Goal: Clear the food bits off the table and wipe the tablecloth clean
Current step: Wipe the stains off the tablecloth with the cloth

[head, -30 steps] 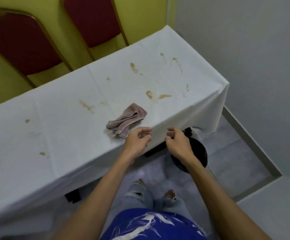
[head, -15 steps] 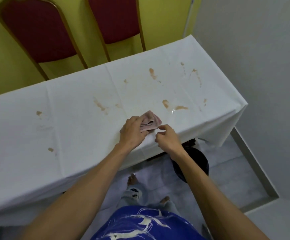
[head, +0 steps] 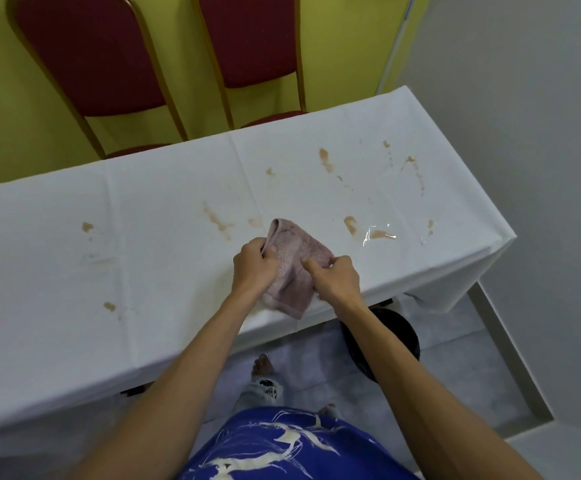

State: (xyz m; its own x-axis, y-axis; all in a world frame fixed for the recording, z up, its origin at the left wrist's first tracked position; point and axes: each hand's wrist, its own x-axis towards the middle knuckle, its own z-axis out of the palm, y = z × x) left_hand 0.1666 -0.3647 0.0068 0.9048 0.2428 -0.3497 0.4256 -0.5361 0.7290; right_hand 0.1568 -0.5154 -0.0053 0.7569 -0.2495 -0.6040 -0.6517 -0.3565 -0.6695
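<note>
Worktop (head: 57, 271) is wide open left and right, only flat stains (head: 216, 220); two chairs (head: 84, 57) crowd the far edge.

Pink cloth (head: 296, 268), brown-stained white tablecloth (head: 164, 209)

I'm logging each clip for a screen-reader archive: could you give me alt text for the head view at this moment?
Both bare hands, left hand and right hand, grip a crumpled pink terry cloth at the near edge of a long table under a white tablecloth dotted with brown food stains. Two red-padded gold-framed chairs stand behind against a yellow wall.
</note>
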